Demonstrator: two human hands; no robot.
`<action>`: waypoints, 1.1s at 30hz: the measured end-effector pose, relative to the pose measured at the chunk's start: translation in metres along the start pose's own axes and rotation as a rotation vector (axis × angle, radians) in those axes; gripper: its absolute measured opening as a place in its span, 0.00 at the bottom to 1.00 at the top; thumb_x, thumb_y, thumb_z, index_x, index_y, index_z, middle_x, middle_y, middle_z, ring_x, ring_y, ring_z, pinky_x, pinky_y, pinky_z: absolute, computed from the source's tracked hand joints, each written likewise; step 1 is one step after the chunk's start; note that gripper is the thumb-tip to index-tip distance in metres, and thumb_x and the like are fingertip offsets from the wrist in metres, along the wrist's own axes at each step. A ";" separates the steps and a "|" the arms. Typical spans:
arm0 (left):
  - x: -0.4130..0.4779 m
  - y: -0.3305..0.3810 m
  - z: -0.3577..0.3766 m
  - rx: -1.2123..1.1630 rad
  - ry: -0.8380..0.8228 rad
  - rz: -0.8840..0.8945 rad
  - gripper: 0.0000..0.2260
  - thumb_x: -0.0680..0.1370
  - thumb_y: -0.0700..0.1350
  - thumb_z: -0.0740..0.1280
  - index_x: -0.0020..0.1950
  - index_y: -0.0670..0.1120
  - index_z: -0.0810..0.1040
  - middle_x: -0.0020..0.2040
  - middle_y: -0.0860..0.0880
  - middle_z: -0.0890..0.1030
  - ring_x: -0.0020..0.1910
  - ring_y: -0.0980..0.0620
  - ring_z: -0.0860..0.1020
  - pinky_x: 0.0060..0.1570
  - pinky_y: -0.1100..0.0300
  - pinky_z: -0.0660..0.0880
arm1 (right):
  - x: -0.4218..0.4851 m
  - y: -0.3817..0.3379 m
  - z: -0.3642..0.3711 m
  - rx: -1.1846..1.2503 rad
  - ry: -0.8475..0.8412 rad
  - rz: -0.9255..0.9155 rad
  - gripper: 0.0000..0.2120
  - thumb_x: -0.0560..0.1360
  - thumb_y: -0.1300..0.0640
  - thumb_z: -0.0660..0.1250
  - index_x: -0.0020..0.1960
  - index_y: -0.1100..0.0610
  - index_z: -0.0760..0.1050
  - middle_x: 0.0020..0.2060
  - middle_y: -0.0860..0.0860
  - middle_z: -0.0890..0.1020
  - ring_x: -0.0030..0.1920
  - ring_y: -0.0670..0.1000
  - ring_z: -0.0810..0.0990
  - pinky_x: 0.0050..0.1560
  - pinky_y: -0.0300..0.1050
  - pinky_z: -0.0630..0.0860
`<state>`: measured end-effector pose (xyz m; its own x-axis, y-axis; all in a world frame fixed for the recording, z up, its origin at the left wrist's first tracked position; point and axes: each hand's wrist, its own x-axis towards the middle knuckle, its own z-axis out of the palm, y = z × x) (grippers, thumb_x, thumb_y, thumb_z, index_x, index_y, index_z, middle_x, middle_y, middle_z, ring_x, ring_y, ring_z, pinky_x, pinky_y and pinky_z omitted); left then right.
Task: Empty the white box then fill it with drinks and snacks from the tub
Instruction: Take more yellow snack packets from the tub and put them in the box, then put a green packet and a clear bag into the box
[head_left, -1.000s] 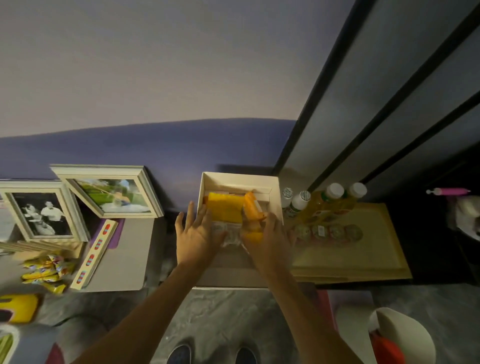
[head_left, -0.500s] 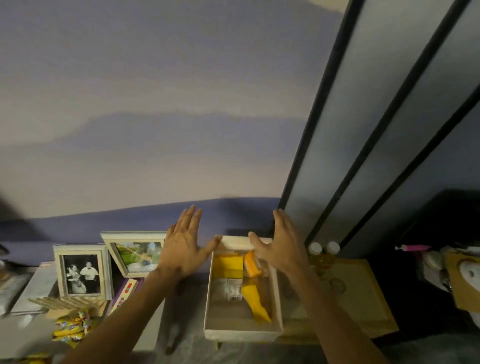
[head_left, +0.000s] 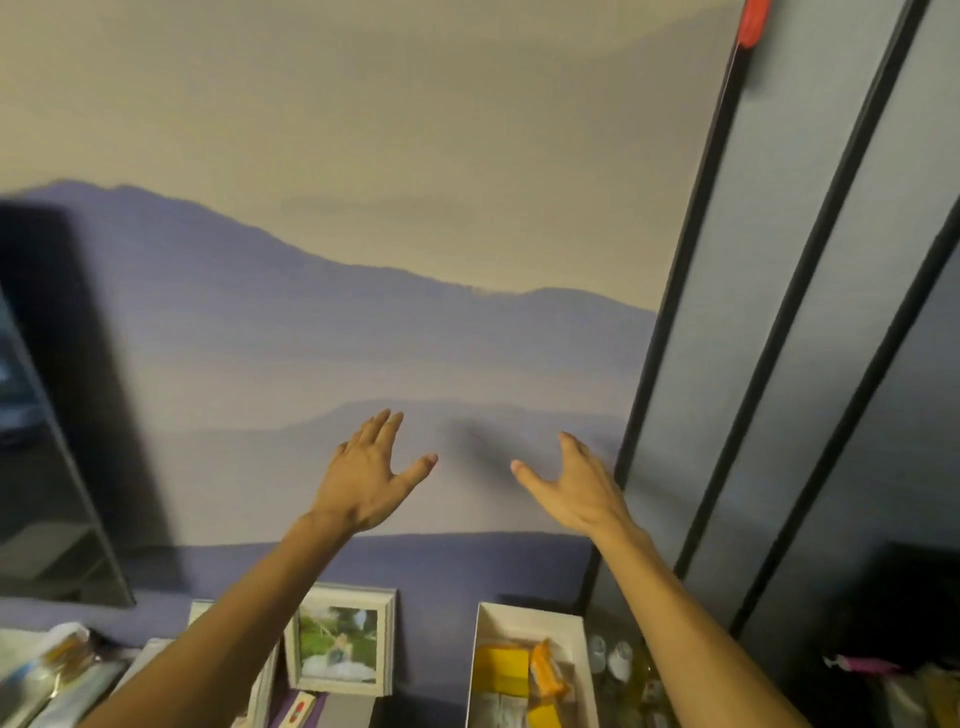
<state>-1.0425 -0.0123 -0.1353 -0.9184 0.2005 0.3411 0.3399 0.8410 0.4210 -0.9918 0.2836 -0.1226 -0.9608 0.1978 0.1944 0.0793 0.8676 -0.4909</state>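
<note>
White box (head_left: 530, 618) is sitting at 6 o'clock at the lower edge, holding yellow and orange snack packets (head_left: 519, 675). Bottles (head_left: 613, 660) are standing just beside it at its 3 o'clock, a framed photo (head_left: 340, 644) at its 9 o'clock. A mountain mural wall (head_left: 363, 322) is filling the view. Left hand (head_left: 363, 478) and right hand (head_left: 576, 488) are hovering well above the box, fingers spread, gripping nothing.

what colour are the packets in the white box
Yellow and orange packets in the white box, head view.
</note>
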 end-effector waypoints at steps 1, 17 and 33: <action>-0.008 -0.005 -0.010 0.001 0.019 -0.019 0.47 0.74 0.80 0.48 0.85 0.51 0.57 0.85 0.49 0.58 0.82 0.44 0.60 0.79 0.39 0.61 | 0.000 -0.010 0.004 0.003 -0.025 -0.027 0.54 0.75 0.23 0.63 0.86 0.57 0.54 0.84 0.55 0.62 0.82 0.58 0.64 0.78 0.53 0.65; -0.295 -0.134 -0.143 0.237 0.278 -0.671 0.42 0.78 0.76 0.55 0.83 0.50 0.61 0.83 0.45 0.64 0.77 0.42 0.68 0.75 0.41 0.67 | -0.098 -0.225 0.155 0.077 -0.487 -0.597 0.52 0.75 0.23 0.64 0.86 0.54 0.54 0.84 0.56 0.62 0.81 0.61 0.66 0.76 0.59 0.68; -0.470 -0.333 -0.129 0.089 0.215 -1.080 0.48 0.74 0.80 0.52 0.83 0.48 0.61 0.81 0.45 0.66 0.76 0.42 0.70 0.73 0.42 0.71 | -0.222 -0.400 0.398 -0.106 -0.817 -0.865 0.50 0.74 0.23 0.64 0.84 0.52 0.56 0.81 0.56 0.68 0.77 0.61 0.71 0.68 0.59 0.74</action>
<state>-0.6984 -0.4513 -0.3276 -0.6657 -0.7458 -0.0267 -0.6436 0.5556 0.5265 -0.9158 -0.2886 -0.3071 -0.5880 -0.7861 -0.1905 -0.6927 0.6110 -0.3832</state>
